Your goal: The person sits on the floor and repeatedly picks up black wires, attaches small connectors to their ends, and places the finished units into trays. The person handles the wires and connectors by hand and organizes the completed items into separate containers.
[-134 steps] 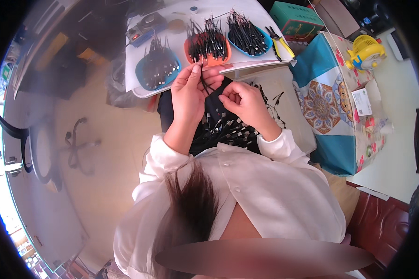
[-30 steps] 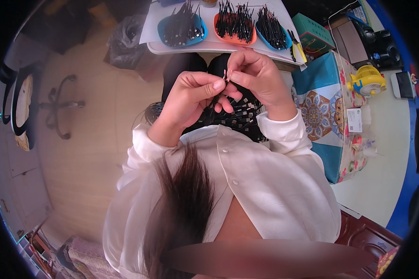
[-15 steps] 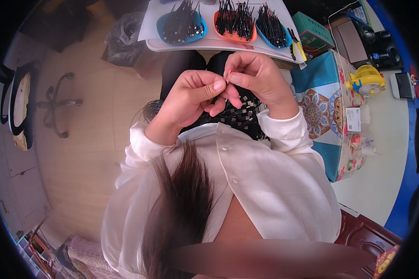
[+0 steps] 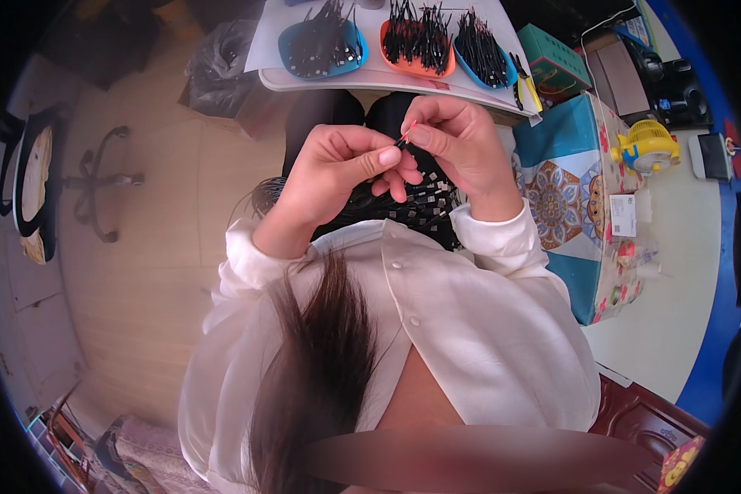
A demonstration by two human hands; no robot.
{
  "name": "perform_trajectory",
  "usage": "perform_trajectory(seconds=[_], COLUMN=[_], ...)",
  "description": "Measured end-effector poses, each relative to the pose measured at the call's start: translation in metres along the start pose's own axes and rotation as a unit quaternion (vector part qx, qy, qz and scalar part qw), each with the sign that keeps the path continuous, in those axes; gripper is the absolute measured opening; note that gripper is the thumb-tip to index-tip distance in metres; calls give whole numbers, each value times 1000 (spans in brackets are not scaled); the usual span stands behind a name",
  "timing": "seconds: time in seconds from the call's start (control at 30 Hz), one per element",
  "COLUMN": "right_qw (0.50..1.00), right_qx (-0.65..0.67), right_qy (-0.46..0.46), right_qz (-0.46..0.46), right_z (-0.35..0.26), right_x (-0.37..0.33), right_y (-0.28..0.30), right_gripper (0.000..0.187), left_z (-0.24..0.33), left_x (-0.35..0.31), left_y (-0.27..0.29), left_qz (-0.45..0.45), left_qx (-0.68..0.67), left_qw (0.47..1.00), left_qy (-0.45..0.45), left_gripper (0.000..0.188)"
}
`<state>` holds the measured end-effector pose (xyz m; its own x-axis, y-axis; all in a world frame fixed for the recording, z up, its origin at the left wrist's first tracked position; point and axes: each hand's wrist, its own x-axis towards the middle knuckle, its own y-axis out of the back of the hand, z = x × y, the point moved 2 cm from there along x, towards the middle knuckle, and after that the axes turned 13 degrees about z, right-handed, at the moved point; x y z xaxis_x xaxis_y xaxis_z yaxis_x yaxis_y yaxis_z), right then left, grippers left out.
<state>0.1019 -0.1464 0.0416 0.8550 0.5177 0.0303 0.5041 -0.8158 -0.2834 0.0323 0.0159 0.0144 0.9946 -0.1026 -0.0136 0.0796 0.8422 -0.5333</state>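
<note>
Between my two hands, above my lap, is a thin black cable with fine red wire ends. My left hand pinches the black part between thumb and forefinger, its other fingers loosely curled. At the red ends, the thumb and forefinger of my right hand are closed in a pinch. Most of the cable is hidden by my left hand. Below my hands, a pile of black cables with small silvery plugs lies across my lap.
On the white table ahead stand a blue bowl, an orange bowl and another blue bowl, all filled with black cables. Yellow-and-black pliers lie at its right corner. A yellow fan stands at right.
My right fingertips have drawn slightly up and away from my left ones, so more of the cable's black end and red wires shows between them.
</note>
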Motion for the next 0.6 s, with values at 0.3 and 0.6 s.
perform_trajectory(seconds=[0.3,0.6], right_qw=[989,1000], right_qx=[125,-16], right_qy=[-83,-10], right_qz=[-7,2], right_z=[8,-1], right_x=[-3,-4], right_y=[-5,-6], right_gripper=[8,9], left_z=[1,3], left_x=[-4,-4], left_y=[-3,3], left_qz=[58,11], left_qx=[-49,-70], left_qw=[997,997], left_qy=[-26,38], left_gripper=[15,19])
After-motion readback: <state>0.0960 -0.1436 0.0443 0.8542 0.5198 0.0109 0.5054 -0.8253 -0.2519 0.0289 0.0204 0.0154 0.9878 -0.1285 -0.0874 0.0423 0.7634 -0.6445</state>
